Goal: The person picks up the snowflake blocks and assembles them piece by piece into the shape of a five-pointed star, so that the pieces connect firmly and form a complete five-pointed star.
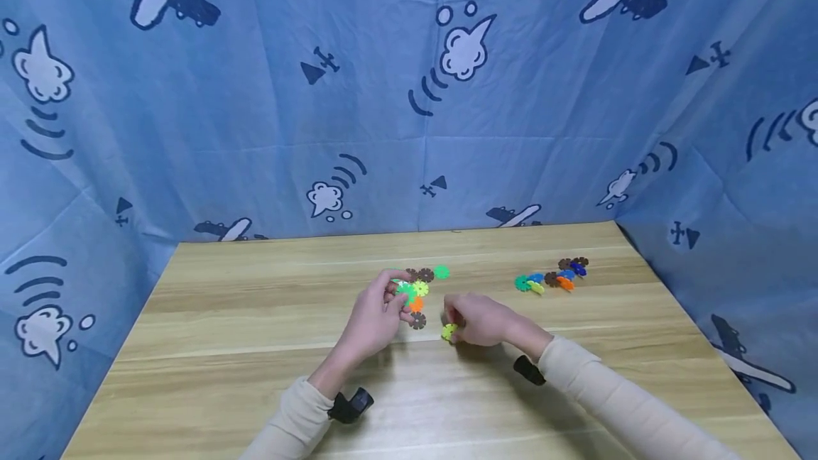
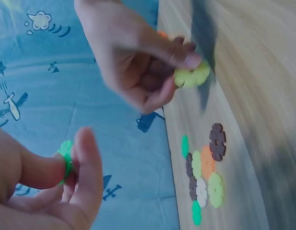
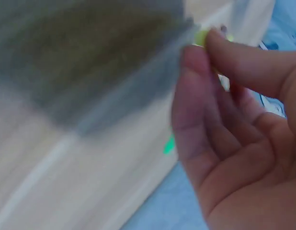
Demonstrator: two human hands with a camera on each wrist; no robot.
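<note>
Evidently the left grip (image 1: 377, 312) pinches a green disc (image 2: 65, 146) and the right grip (image 1: 482, 320) a yellow disc (image 2: 188, 78), both over the desk (image 1: 255, 346); being thin, either could slip, or a low sweep scatter the loose discs (image 2: 216, 189).

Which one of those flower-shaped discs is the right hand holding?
The yellow-green disc pinched by the right hand; the other yellow-green ones lie on the table, and the left hand holds a green disc.

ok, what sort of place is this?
Probably a makeshift recording booth: a wood-grain table, airplane-print blue cloth hung behind and on both sides, and a black device on the person's left wrist.
</note>
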